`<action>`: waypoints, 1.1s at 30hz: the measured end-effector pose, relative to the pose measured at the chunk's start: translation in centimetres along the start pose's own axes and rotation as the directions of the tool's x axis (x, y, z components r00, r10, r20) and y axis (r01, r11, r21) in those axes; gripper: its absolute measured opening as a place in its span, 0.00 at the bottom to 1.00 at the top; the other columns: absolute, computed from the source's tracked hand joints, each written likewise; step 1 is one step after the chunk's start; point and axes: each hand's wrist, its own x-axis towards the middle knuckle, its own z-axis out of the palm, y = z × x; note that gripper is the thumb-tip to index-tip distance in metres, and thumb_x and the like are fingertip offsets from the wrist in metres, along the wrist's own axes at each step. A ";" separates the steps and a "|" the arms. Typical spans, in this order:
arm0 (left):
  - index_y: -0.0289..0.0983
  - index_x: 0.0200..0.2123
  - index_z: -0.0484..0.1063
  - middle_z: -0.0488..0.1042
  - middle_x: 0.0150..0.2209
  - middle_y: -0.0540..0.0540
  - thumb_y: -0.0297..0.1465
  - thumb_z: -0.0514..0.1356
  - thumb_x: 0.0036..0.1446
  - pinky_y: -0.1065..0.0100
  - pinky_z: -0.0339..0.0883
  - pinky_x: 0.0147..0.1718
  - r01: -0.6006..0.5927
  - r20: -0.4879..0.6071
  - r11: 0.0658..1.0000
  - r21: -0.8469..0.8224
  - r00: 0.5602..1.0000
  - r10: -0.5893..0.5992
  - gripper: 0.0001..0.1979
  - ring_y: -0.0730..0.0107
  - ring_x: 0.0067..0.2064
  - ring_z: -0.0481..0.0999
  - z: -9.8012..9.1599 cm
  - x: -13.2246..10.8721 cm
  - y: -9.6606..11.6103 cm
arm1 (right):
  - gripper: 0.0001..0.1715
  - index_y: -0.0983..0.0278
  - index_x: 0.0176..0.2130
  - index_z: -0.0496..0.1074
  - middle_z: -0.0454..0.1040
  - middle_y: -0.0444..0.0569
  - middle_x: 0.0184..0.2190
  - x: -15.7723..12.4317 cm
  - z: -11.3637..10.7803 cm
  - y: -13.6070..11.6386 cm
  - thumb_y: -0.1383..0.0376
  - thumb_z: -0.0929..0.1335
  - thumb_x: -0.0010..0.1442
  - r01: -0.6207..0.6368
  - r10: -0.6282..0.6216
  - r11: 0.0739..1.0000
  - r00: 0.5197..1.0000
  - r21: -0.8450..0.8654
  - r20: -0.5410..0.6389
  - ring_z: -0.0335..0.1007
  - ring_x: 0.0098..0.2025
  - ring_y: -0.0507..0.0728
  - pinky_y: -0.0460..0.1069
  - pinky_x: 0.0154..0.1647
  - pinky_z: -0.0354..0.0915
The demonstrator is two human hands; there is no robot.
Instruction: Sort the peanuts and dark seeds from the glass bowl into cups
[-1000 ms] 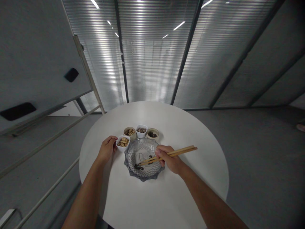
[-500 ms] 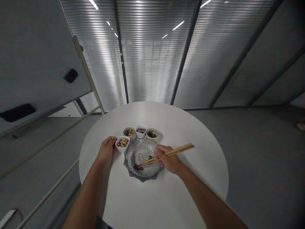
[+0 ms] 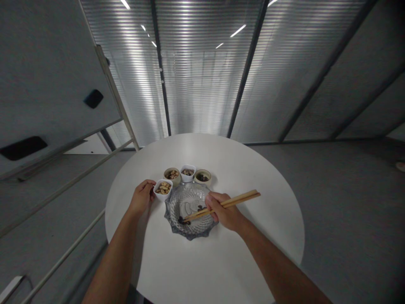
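Observation:
My right hand (image 3: 224,210) is closed around a pair of wooden chopsticks (image 3: 242,198), held over the right side of a scalloped glass plate (image 3: 190,233). The chopstick tips touch or nearly touch small dark pieces (image 3: 183,221) at the plate's lower left; more dark pieces lie near its middle. My left hand (image 3: 143,197) has its fingers against the left side of a white square bowl (image 3: 163,197) of pale nuts; whether they grip it is unclear. Behind the plate stand a beige bowl with nuts (image 3: 172,175), a white bowl (image 3: 187,174) and a beige bowl with dark pieces (image 3: 203,177).
Everything stands on a round white table (image 3: 221,261). A large board on a pale metal frame (image 3: 118,101) rises at the left, beside the table. Behind the table is a glass wall with blinds (image 3: 202,93).
The view has shifted very slightly. My right hand and the chopsticks have barely moved, the tips still at the dark pieces. My left hand stays at the white bowl.

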 end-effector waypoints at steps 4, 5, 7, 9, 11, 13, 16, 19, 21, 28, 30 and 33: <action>0.36 0.30 0.73 0.67 0.19 0.53 0.39 0.63 0.48 0.71 0.52 0.17 -0.003 0.007 1.000 -0.018 1.000 0.003 0.12 0.75 0.18 0.62 -0.1 0.1 -0.2 | 0.35 0.60 0.24 0.62 0.60 0.40 0.14 0.0 0.1 -0.1 0.38 0.57 0.69 0.014 -0.014 0.999 1.000 -0.037 0.010 0.55 0.18 0.51 0.47 0.20 0.53; 0.36 0.30 0.73 0.67 0.19 0.53 0.39 0.63 0.48 0.72 0.52 0.17 -0.001 0.004 1.000 -0.020 1.000 0.001 0.12 0.76 0.17 0.62 -0.1 0.1 -0.2 | 0.35 0.60 0.24 0.61 0.61 0.40 0.15 0.0 0.1 -0.1 0.39 0.57 0.69 0.017 -0.017 0.999 1.000 -0.049 0.012 0.55 0.19 0.51 0.47 0.21 0.53; 0.36 0.30 0.73 0.67 0.19 0.53 0.39 0.63 0.48 0.72 0.51 0.16 0.003 -0.001 1.000 -0.021 1.000 -0.003 0.12 0.76 0.17 0.61 0.0 0.1 -0.2 | 0.35 0.60 0.23 0.60 0.61 0.41 0.15 0.0 0.1 -0.1 0.39 0.58 0.69 0.019 -0.018 0.997 1.000 -0.070 0.012 0.55 0.19 0.51 0.47 0.21 0.53; 0.36 0.30 0.73 0.68 0.19 0.53 0.39 0.63 0.48 0.72 0.52 0.17 0.002 -0.001 1.000 -0.022 1.000 -0.002 0.12 0.76 0.17 0.62 0.0 0.1 -0.2 | 0.35 0.60 0.23 0.60 0.61 0.41 0.14 0.0 0.2 -0.1 0.39 0.58 0.69 0.022 -0.021 0.997 1.000 -0.077 0.011 0.55 0.20 0.52 0.48 0.21 0.53; 0.36 0.30 0.73 0.67 0.19 0.53 0.39 0.63 0.48 0.72 0.53 0.17 -0.001 0.002 1.000 -0.020 1.000 0.002 0.11 0.75 0.17 0.62 0.0 0.2 -0.3 | 0.35 0.60 0.24 0.61 0.61 0.41 0.15 -0.1 0.2 0.0 0.39 0.57 0.69 0.022 -0.022 0.998 1.000 -0.064 0.012 0.56 0.19 0.51 0.47 0.21 0.53; 0.36 0.30 0.73 0.67 0.18 0.53 0.38 0.63 0.48 0.72 0.52 0.16 -0.005 0.001 1.000 -0.013 1.000 0.005 0.11 0.75 0.17 0.62 0.0 0.2 -0.4 | 0.35 0.60 0.25 0.62 0.60 0.40 0.15 -0.1 0.4 0.1 0.39 0.57 0.69 0.014 -0.014 0.999 1.000 -0.033 0.008 0.55 0.19 0.51 0.47 0.21 0.53; 0.36 0.30 0.73 0.67 0.18 0.53 0.38 0.62 0.49 0.72 0.51 0.16 -0.010 -0.003 1.000 0.000 1.000 0.010 0.11 0.75 0.17 0.61 0.0 0.1 -0.5 | 0.35 0.60 0.25 0.63 0.59 0.39 0.14 -0.2 0.6 0.3 0.37 0.57 0.68 -0.011 0.012 0.999 0.999 0.034 -0.044 0.54 0.17 0.50 0.46 0.19 0.52; 0.36 0.30 0.73 0.65 0.17 0.54 0.39 0.62 0.49 0.72 0.51 0.16 -0.004 -0.007 1.000 0.001 1.000 0.004 0.11 0.75 0.17 0.61 0.0 0.0 -0.4 | 0.36 0.60 0.25 0.64 0.59 0.39 0.12 -0.1 0.4 0.5 0.36 0.58 0.66 -0.025 0.038 0.995 0.990 0.096 -0.135 0.54 0.15 0.50 0.46 0.18 0.53; 0.36 0.30 0.73 0.65 0.17 0.54 0.39 0.63 0.48 0.71 0.51 0.16 0.002 -0.011 1.000 -0.007 1.000 -0.002 0.12 0.75 0.17 0.61 0.1 -0.1 -0.3 | 0.36 0.60 0.24 0.64 0.59 0.39 0.11 0.0 0.1 0.5 0.35 0.59 0.65 -0.023 0.051 0.990 0.979 0.142 -0.196 0.54 0.14 0.51 0.47 0.17 0.54; 0.36 0.30 0.73 0.66 0.18 0.54 0.39 0.63 0.47 0.72 0.51 0.16 0.011 -0.011 0.999 -0.030 1.000 -0.011 0.12 0.76 0.17 0.61 0.4 -0.2 -0.1 | 0.35 0.58 0.24 0.64 0.59 0.39 0.10 0.5 -1.7 0.1 0.35 0.59 0.65 0.072 0.035 0.976 0.879 0.207 -0.475 0.57 0.13 0.52 0.48 0.17 0.58; 0.36 0.29 0.73 0.66 0.18 0.54 0.39 0.63 0.47 0.72 0.50 0.16 0.010 -0.013 0.999 -0.032 1.000 -0.011 0.12 0.76 0.17 0.61 0.4 -0.2 -0.1 | 0.34 0.58 0.24 0.64 0.60 0.40 0.10 0.5 -2.3 0.1 0.36 0.59 0.66 0.104 0.010 0.980 0.822 0.169 -0.569 0.57 0.13 0.53 0.48 0.17 0.58; 0.36 0.29 0.73 0.66 0.18 0.54 0.40 0.63 0.48 0.72 0.51 0.16 -0.003 -0.003 1.000 -0.016 1.000 0.003 0.12 0.76 0.17 0.61 0.4 -0.3 -0.1 | 0.34 0.58 0.26 0.64 0.62 0.41 0.12 0.5 -2.9 0.4 0.38 0.58 0.68 0.113 -0.039 0.991 0.760 0.073 -0.648 0.59 0.16 0.53 0.49 0.19 0.58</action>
